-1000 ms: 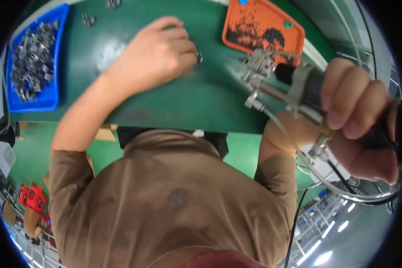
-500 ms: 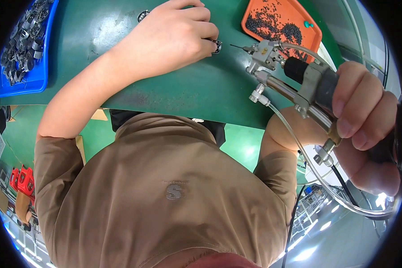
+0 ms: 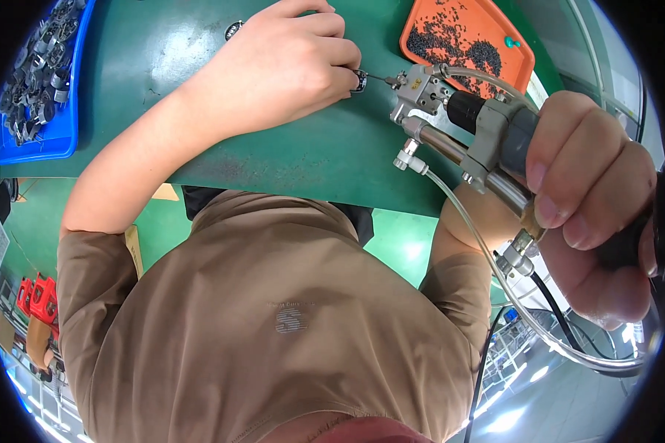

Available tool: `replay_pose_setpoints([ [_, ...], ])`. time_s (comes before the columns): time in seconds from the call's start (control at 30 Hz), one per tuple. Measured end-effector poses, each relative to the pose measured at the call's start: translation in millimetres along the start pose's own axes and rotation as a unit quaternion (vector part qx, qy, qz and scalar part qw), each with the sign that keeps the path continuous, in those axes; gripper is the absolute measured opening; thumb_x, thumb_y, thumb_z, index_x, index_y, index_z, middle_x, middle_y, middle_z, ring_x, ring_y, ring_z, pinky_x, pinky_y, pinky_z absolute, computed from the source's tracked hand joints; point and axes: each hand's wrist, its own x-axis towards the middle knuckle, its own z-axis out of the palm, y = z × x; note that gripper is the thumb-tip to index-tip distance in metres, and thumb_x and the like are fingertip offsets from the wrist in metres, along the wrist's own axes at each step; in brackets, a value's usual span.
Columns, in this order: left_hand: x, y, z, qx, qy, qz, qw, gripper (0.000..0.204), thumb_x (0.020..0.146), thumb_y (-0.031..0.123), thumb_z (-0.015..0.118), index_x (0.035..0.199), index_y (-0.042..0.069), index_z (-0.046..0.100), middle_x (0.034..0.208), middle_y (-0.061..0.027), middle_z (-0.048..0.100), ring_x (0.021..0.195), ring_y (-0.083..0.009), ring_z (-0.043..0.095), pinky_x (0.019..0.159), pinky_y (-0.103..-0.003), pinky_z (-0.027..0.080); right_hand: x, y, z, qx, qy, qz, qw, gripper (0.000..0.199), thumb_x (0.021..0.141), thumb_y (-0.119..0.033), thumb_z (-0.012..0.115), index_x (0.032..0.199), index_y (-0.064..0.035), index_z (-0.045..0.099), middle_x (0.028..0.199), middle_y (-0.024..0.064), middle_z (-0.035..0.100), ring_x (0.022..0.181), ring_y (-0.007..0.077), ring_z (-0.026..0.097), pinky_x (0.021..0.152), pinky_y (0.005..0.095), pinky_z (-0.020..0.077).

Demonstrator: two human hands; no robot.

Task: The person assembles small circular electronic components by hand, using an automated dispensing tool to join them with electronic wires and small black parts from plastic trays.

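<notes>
My left hand [image 3: 303, 66] rests over the green table [image 3: 295, 166], fingers curled round a small black part [image 3: 360, 81] whose end sticks out at the fingertips. In my right hand [image 3: 595, 177] is a pneumatic screwdriver [image 3: 488, 140], held by its grip and pointing left. Its thin bit reaches the exposed end of the part, and contact between them is too small to make out. Most of the part is hidden by my fingers. Another small round black part [image 3: 233, 29] lies beyond my left wrist, partly covered.
An orange tray [image 3: 495, 22] at the far right holds many tiny dark screws [image 3: 484, 55] and a small green piece [image 3: 511, 42]. At the left stands a blue tray [image 3: 66, 148] heaped with grey-black parts [image 3: 33, 88]. A clear hose [image 3: 473, 221] loops from the screwdriver.
The screwdriver in my right hand has moved left, bringing its bit from a gap away up to the part. My left hand has stayed nearly in place.
</notes>
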Motion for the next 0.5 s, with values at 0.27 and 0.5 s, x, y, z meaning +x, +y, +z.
replay_pose_setpoints([
  [0.27, -3, 1, -1, 0.0, -0.011, -0.02, 1.0, 0.013, 0.073, 0.015, 0.077, 0.084, 0.009, 0.075, 0.095, 0.001, 0.068, 0.088, -0.02, 0.061, 0.1, -0.041, 0.048, -8, 10, -1, 0.029, 0.025, -0.048, 0.998, 0.032, 0.097, -0.049, 0.063, 0.115, -0.025, 0.053, 0.088, -0.0037, 0.06, 0.074, 0.0106, 0.059, 0.066, 0.0282, 0.0433],
  [0.5, -2, 0, -2, 0.006, -0.013, -0.019, 1.0, 0.012, 0.074, 0.015, 0.077, 0.084, 0.009, 0.075, 0.095, 0.0017, 0.068, 0.09, -0.0191, 0.061, 0.101, -0.04, 0.048, -5, 13, -2, 0.027, 0.007, -0.044, 0.999, 0.032, 0.097, -0.047, 0.063, 0.115, -0.0232, 0.051, 0.087, -0.0031, 0.058, 0.073, 0.0104, 0.058, 0.064, 0.0282, 0.0431],
])
